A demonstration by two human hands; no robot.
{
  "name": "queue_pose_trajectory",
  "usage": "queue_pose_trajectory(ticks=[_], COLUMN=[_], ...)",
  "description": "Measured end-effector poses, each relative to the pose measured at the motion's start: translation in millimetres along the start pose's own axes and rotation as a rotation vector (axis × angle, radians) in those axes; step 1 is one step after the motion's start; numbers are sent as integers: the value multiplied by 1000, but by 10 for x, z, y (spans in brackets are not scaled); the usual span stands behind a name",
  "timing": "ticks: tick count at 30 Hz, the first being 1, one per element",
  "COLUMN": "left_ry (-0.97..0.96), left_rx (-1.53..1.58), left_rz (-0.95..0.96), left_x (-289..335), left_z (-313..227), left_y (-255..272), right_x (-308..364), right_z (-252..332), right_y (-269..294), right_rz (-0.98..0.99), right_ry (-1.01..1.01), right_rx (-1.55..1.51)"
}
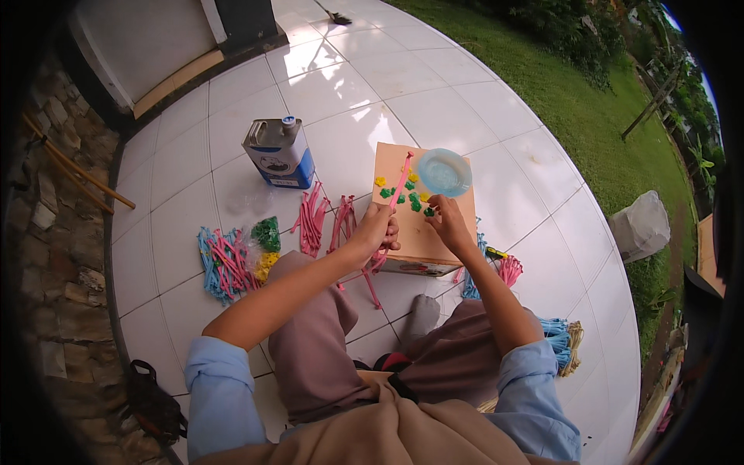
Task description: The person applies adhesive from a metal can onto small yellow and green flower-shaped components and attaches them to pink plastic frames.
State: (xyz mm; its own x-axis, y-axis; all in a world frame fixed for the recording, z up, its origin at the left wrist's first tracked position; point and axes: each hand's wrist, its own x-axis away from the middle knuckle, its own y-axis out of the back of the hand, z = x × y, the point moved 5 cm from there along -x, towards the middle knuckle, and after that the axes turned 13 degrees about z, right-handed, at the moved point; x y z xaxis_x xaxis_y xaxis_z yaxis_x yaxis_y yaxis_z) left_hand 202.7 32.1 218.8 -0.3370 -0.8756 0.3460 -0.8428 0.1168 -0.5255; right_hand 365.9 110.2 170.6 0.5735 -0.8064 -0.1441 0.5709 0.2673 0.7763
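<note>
My left hand (pixel 377 230) is closed around a long pink plastic strip (pixel 401 183) with a knobbed upper end, which slants up over a cardboard box (pixel 418 240). More pink strips hang below that hand, and I cannot tell whether it grips them too. Over the box's right side, my right hand (pixel 448 220) has its fingers bent and fingertips together, low by the small flower-shaped pieces. Whatever they pinch is too small to make out. Green flower pieces (pixel 415 203) and a few yellow flower pieces (pixel 380 181) lie scattered on the box top.
A pale blue bowl (pixel 446 172) stands at the box's far right corner. Left of the box are a blue-and-silver metal can (pixel 282 155), pink strips (pixel 311 221), mixed blue and pink bundles (pixel 225 263) and a bag of green pieces (pixel 266 234). Blue bundles (pixel 555 339) lie at the right.
</note>
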Motion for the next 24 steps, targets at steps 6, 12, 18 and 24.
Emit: queue_pose_trajectory(ticks=[6,12,18,24], left_ry=[5,-15,-80,-145], left_rx=[2,30,-46,-158], left_rz=[28,75,161,211], left_x=[-4,153,289,371], left_z=[-19,-134,-239,-283], left_y=[14,-89,-122,-167], right_x=[-100,-41,-33,-93], right_z=[98,868,1296,1365], right_y=[29,523,713,732], right_rz=[34,-42,-26,7], right_ry=[-20,-92,-22,-1], right_rx=[23,-581,-907,-874])
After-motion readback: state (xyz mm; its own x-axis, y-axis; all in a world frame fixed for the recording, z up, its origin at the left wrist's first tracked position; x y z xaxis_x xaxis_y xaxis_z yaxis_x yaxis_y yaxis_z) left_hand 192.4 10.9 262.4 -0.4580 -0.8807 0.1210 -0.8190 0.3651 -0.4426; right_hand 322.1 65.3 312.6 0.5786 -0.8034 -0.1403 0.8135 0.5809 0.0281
